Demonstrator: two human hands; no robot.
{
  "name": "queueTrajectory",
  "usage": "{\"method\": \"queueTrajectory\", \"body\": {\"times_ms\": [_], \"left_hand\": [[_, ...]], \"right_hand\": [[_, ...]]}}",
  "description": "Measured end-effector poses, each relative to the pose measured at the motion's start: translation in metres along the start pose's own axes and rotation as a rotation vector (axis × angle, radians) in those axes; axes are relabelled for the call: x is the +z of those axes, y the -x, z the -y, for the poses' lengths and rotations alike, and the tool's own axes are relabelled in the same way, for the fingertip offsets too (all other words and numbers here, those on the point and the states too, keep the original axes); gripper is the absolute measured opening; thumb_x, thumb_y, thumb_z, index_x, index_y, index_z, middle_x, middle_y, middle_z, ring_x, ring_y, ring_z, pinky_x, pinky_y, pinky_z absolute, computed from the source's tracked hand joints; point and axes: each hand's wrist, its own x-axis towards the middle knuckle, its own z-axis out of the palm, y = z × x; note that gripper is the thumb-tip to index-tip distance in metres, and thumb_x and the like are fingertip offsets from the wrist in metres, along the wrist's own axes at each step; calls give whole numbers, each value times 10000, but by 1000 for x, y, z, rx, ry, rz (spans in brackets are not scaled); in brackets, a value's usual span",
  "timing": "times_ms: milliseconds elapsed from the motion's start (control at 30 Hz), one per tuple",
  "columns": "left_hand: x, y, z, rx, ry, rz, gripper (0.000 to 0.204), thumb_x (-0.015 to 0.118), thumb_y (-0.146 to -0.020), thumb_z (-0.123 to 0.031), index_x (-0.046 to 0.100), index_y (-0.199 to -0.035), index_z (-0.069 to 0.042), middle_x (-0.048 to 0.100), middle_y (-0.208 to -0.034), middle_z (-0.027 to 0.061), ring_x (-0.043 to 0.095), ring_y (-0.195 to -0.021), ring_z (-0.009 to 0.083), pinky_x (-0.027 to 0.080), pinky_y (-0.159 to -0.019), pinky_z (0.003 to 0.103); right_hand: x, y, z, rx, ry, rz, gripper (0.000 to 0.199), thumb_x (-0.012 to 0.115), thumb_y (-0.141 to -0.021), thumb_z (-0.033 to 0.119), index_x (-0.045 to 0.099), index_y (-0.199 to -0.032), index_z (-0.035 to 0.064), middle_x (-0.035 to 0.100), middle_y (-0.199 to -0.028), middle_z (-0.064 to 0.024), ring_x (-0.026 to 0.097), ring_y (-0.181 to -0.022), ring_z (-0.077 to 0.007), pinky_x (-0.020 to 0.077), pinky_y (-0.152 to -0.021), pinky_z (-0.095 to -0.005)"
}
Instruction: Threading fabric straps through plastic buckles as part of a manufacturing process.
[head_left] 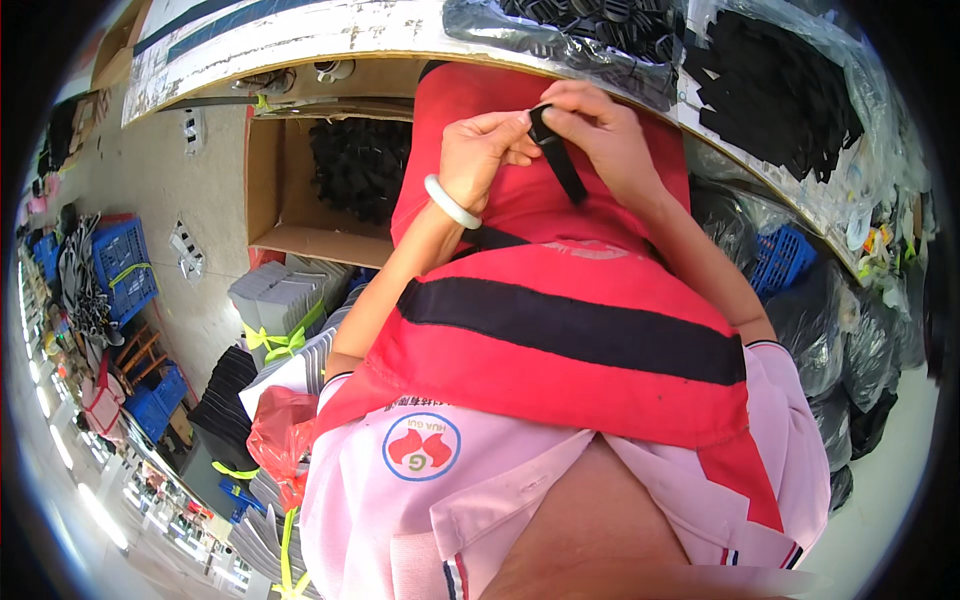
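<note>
A short black strap (567,172) is held over my red apron, just in front of the table edge. Its upper end looks looped or fitted with a small black piece, too small to make out. My left hand (487,150), with a pale bangle (452,203) on the wrist, pinches that upper end from the left side. From the right, my right hand (597,125) is closed on the same end, thumb against fingers. The strap's free end hangs down toward my lap. On the table beyond my hands lies a heap of black plastic buckles (610,28) on clear plastic.
A pile of black strap pieces (770,95) covers the table's right side. Below the table, left, a cardboard box (320,240) holds black pieces. Tied grey bundles (275,300) and a red plastic bag (282,440) stand at my left. Dark plastic bags (810,330) and a blue basket (780,258) are at right.
</note>
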Motion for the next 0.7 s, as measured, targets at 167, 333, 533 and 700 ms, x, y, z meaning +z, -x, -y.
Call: {"method": "queueTrajectory", "body": {"times_ms": [167,333,533,700], "left_hand": [[13,8,-11,169,-98,-109,205,626,-923,-125,662,-1020,52,686,-838,107,670,-675,170,545,-594,247],[14,7,-6,321,-133,-107,187,619,-923,-83,658,-1030,65,688,-842,104,674,-692,161,559,-628,249],[14,11,6,482,-306,-158,174,658,-881,-25,661,-1033,59,684,-877,92,662,-712,119,528,-652,209],[10,9,1,623,-489,-122,178,681,-818,39,700,-994,16,656,-926,66,631,-824,109,502,-721,215]], "right_hand": [[-4,1,45,15,-83,-118,162,658,-895,124,682,-1022,26,632,-766,-6,546,-587,-44,418,-524,-170],[-9,6,24,326,-1,23,186,677,-891,192,641,-900,10,614,-678,-23,520,-462,-55,399,-410,-188],[-3,4,17,398,-45,-1,196,669,-892,204,608,-833,27,601,-667,-26,496,-441,-58,386,-400,-192],[5,6,17,380,-166,-7,191,656,-899,201,606,-876,18,620,-715,-47,555,-547,-69,448,-467,-204]]}}
